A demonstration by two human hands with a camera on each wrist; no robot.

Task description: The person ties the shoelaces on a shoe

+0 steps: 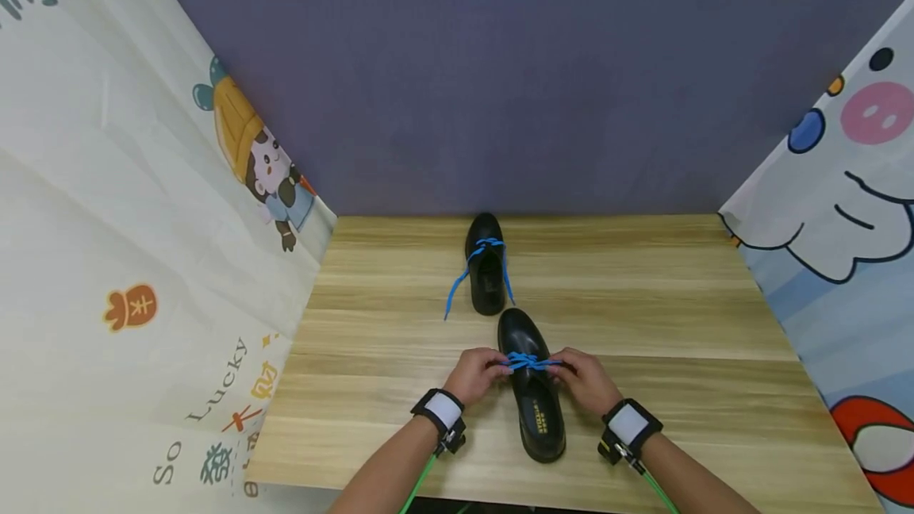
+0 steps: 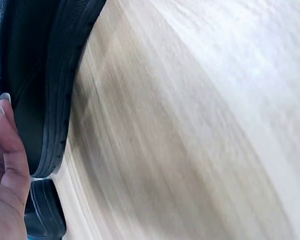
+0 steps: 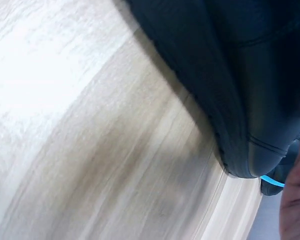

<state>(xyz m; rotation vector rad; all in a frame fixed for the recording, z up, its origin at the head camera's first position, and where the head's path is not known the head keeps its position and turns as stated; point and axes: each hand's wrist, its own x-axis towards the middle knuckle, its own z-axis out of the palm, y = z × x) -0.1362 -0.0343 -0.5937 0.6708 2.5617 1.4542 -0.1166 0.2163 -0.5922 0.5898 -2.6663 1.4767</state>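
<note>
A black leather shoe (image 1: 540, 419) lies on the wooden table, toe pointing away from me. Its blue shoelace (image 1: 527, 361) is looped in a bow across the top. On the left side my left hand (image 1: 477, 375) pinches one part of the lace between thumb and fingers. From the other side my right hand (image 1: 587, 381) pinches the opposite part, so the lace runs sideways between both hands. The left wrist view shows the left fingertips close against the shoe's side (image 2: 57, 90). At the right wrist view's edge only part of the right hand (image 3: 296, 200) appears.
Just beyond stands a second black shoe (image 1: 489, 284), its blue lace ends (image 1: 457, 292) hanging loose on both sides. The wooden table (image 1: 678, 300) meets a dark blue-grey wall (image 1: 500, 86). Printed cloths hang left (image 1: 143, 181) and right (image 1: 857, 260).
</note>
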